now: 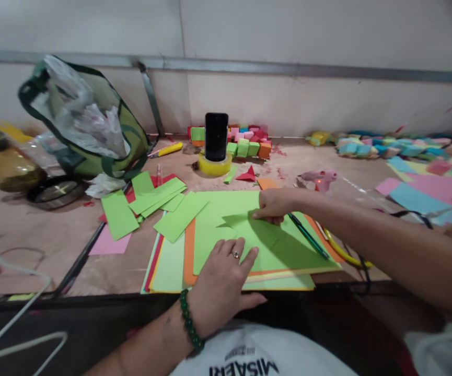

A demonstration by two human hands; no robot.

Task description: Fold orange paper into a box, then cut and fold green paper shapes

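My left hand [223, 282], with a ring and a green bead bracelet, lies with fingers spread on the near edge of a green paper sheet [213, 209]. Farther up the same stack, my right hand [271, 205] is closed, its thumb and bent fingers on a piece of green paper [239, 222] whose pointed corner stands out to the left. Exactly how the fingers grip that piece is partly hidden. Beneath are orange, pale green and other coloured sheets. A dark green pen [308, 236] lies on the paper by my right forearm.
Cut green strips [119, 214] lie left of the stack. Behind it, a phone [216, 136] stands in a yellow tape roll [215, 165]. A pink glue gun [322, 179], a yellow cutter [170, 149], a green bag [131, 130] and coloured paper pieces [425, 190] surround it.
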